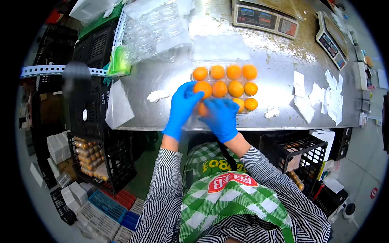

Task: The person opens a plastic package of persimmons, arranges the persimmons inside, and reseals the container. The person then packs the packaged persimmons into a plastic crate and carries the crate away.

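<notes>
Round orange citrus fruits, which look like oranges, sit in rows in a clear plastic tray on the metal table. Its clear lid lies folded back on the far side. My left hand, in a blue glove, has its thumb and fingers closed around the orange at the left end of the middle row. My right hand, also gloved in blue, is over the near row, slightly blurred. Its bent fingers are against an orange at the near left corner, and the palm side is hidden.
Stacked clear trays lie at the back left. Two scales stand at the back and right. Crumpled white paper and paper slips lie on the table. Black crates stand below, beside the table's front edge.
</notes>
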`<action>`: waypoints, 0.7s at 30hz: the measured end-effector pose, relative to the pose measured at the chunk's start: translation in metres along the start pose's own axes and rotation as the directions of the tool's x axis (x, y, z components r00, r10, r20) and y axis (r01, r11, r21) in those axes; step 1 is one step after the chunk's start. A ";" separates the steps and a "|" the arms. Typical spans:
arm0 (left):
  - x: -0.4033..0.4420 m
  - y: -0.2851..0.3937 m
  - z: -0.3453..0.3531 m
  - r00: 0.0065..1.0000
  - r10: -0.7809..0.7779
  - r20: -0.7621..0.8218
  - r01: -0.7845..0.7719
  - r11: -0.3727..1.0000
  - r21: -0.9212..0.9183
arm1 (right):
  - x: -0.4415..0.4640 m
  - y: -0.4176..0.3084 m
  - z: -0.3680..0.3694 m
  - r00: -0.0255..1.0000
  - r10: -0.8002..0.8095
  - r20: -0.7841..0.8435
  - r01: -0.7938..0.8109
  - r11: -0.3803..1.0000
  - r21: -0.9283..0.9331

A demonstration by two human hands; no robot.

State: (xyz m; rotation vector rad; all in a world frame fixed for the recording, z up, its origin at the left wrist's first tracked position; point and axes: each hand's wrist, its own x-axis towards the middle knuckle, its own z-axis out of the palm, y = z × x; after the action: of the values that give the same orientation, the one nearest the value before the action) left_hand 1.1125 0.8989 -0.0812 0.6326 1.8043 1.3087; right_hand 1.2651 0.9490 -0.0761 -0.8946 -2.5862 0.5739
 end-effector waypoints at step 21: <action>0.001 -0.005 0.003 0.980 -0.196 -0.038 0.192 0.977 -0.094 | 0.018 0.115 -0.069 0.810 0.523 -0.265 -0.374 0.809 0.454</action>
State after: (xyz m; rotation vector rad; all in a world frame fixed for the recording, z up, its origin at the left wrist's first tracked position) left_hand 1.1152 0.8995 -0.0862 0.3685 1.7849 1.2728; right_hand 1.3402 1.0611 -0.0687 -1.3442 -1.8165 0.8962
